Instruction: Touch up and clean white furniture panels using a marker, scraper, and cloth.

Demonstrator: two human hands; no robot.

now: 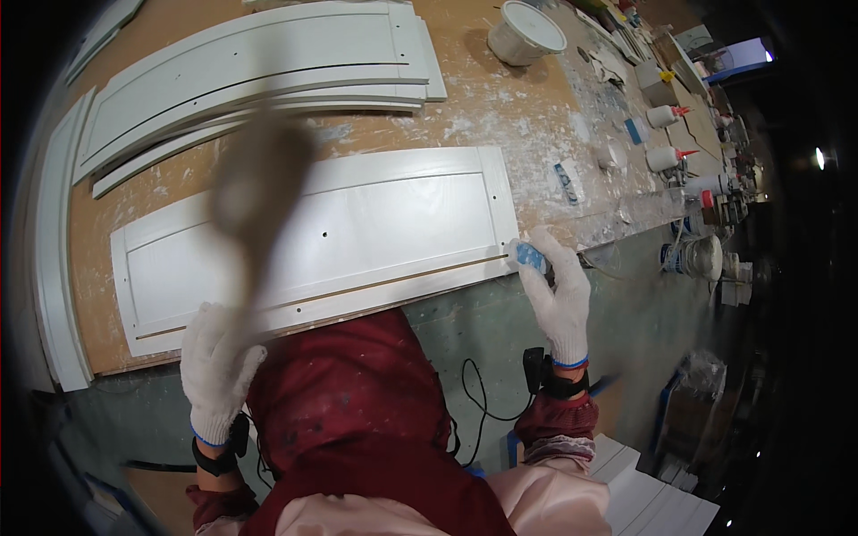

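A white framed panel [393, 201] lies before me on the work table, with a long narrow groove along its near side and a few small holes. My right hand [560, 290], in a white knitted glove, pinches a small blue pad [531, 257] at the panel's near right corner, by the groove's end. What the pad is made of I cannot make out. At the near left edge rests my left hand [214, 362], gloved too, fingers stretched and thumb apart, holding nothing. A blurred brown shape [264, 174] close to the camera covers part of the panel.
More white panels [250, 54] are stacked at the far left; a long white board [61, 241] lies along the left edge. A white lidded bucket [527, 34] stands at the back. Red-tipped glue bottles [664, 159] and clutter line the right. Cables hang near my right wrist.
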